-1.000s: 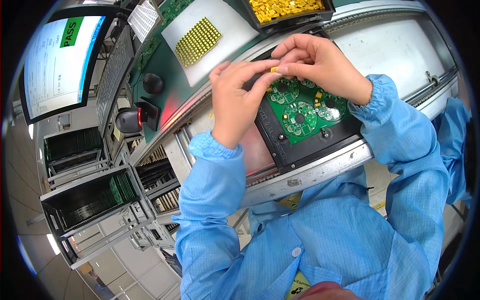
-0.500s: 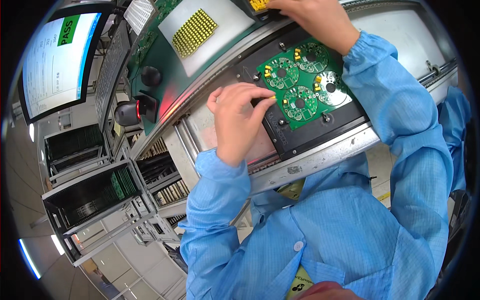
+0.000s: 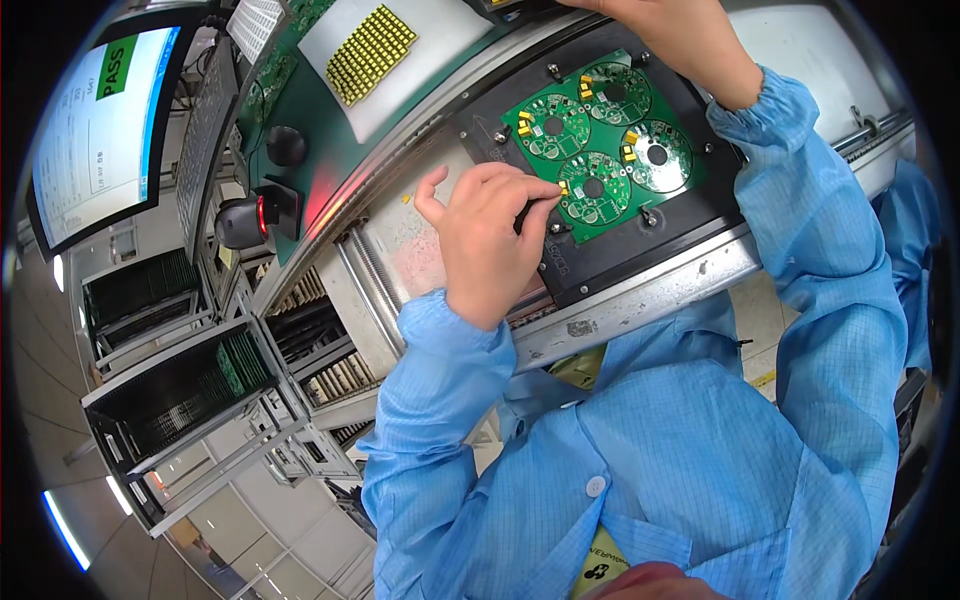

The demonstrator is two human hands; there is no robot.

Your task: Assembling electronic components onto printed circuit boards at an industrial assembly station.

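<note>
My left hand [image 3: 490,235] is closed in a pinch, thumb and forefinger together at the left edge of the green circuit board panel [image 3: 612,142]. A small yellow block-shaped component [image 3: 563,188] shows at its fingertips, touching the lower-left round board [image 3: 600,205]; how much of it is in the grip is partly hidden. Several similar yellow components [image 3: 525,124] stand on the other round sections. The panel lies in a black carrier [image 3: 690,225] with small black posts. My right hand [image 3: 690,40] reaches past the top edge beside a black container [image 3: 505,8]; its fingertips are cut off.
Rows of yellow components [image 3: 370,55] lie on a white pad [image 3: 440,65] on the green bench. A scanner [image 3: 240,222], a mouse [image 3: 286,146], a keyboard and a monitor [image 3: 105,125] stand at left. A metal rail [image 3: 640,290] runs along the near side. One loose yellow piece [image 3: 406,199] lies left of the carrier.
My left hand has moved right with the small yellow component and now touches the lower-left round board. My right hand's fingers have gone farther out of the top edge. The view has shifted slightly.
</note>
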